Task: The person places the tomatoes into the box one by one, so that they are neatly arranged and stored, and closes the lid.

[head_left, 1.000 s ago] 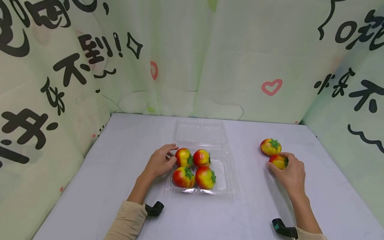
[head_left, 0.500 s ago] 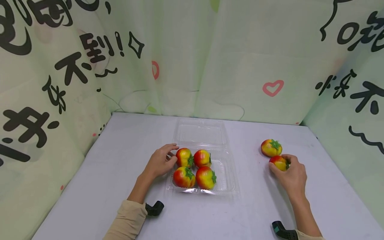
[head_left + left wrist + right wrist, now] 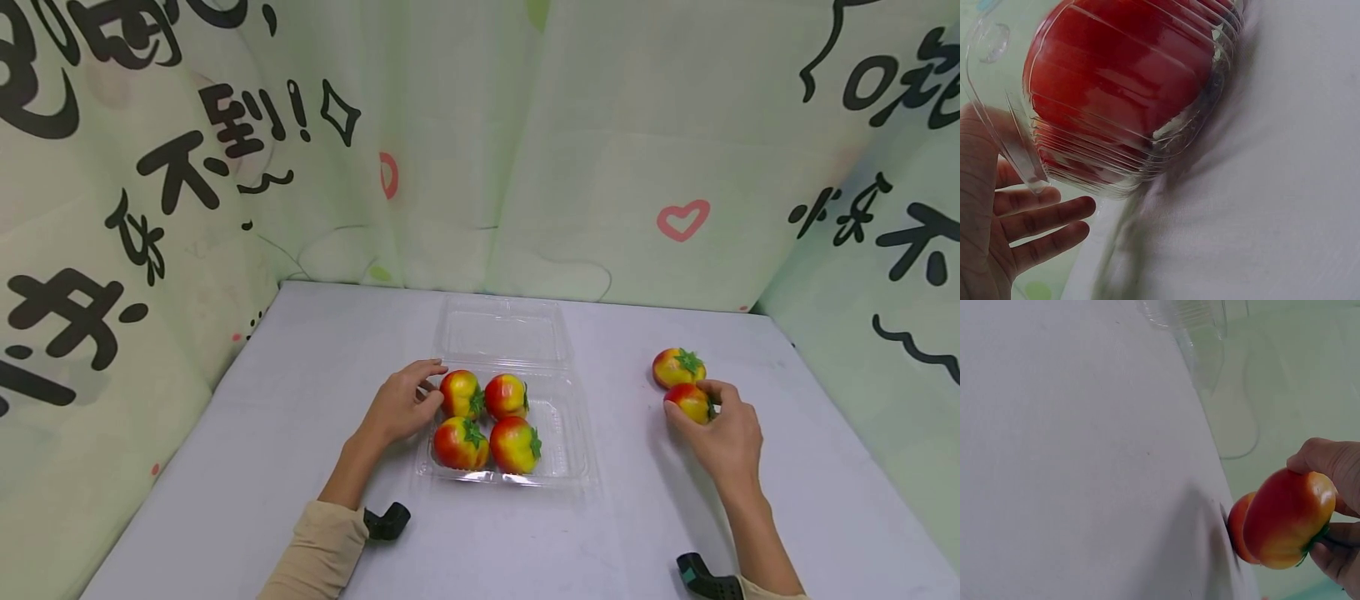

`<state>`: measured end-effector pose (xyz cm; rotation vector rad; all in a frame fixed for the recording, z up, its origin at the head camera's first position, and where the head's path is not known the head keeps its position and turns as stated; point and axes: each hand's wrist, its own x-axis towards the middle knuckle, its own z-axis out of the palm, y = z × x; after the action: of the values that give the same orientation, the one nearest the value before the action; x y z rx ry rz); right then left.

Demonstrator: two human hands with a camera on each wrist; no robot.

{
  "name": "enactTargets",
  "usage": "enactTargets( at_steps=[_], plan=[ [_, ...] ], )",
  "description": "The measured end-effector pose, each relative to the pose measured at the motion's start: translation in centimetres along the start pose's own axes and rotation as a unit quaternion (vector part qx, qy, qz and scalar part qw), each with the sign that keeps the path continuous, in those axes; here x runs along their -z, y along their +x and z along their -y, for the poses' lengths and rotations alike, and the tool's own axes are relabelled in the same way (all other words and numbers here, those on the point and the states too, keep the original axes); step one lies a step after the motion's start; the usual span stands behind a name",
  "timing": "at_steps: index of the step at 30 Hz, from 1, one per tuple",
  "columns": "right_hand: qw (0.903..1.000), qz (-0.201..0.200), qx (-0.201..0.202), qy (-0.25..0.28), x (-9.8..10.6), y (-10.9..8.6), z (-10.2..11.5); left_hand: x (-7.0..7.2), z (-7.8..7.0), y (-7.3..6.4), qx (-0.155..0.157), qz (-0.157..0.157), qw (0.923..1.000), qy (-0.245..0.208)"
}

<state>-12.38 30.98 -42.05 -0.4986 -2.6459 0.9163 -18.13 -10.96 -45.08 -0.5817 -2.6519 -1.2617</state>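
My right hand (image 3: pixel 723 429) pinches a red-and-yellow fruit with a green leafy top (image 3: pixel 690 402) between thumb and fingers; it looks like a tomato or persimmon. In the right wrist view, this held fruit (image 3: pixel 1288 519) appears raised off the table. Just behind it lies a second such fruit (image 3: pixel 678 368). Toward the middle, a clear plastic box (image 3: pixel 558 433) has several of these fruits (image 3: pixel 514 444) in its left part. At the box's left edge is my left hand (image 3: pixel 405 404), its fingers (image 3: pixel 1054 219) loosely extended at the clear rim. Whether they press it, I cannot tell.
The box's hinged lid (image 3: pixel 502 333) lies folded back behind it. A white cloth covers the table (image 3: pixel 480 542). Pale green printed curtains (image 3: pixel 585 150) stand around the back and sides. Black wrist devices (image 3: pixel 387 522) sit on both forearms.
Over the last half second my right hand, with the fruit in it, has shifted slightly left and toward the back. My left hand and the box stay in place.
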Motion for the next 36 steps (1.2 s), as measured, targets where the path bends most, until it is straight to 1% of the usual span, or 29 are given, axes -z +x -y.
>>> enactTargets(
  at_steps=[7, 14, 24, 30, 36],
  plan=[
    [1.0, -0.003, 0.007, 0.006, 0.0, -0.3, 0.7, 0.0, 0.0, -0.1, -0.001, 0.0, 1.0, 0.0],
    [0.9996, -0.014, 0.024, 0.009, 0.0, -0.8, 1.8, 0.0, 0.0, -0.1, 0.0, 0.0, 1.0, -0.002],
    [0.999, -0.014, 0.04, 0.013, 0.0, -0.9, 3.2, 0.1, -0.1, -0.1, -0.002, -0.001, 1.0, -0.001],
    [0.9976, -0.021, 0.061, 0.023, -0.1, -1.2, 4.3, 0.0, 0.0, 0.0, -0.002, 0.001, 1.0, -0.002],
    [0.9944, -0.028, 0.094, 0.037, -0.2, -1.6, 5.1, 0.0, 0.0, 0.0, -0.002, 0.001, 1.0, -0.004]
  ],
)
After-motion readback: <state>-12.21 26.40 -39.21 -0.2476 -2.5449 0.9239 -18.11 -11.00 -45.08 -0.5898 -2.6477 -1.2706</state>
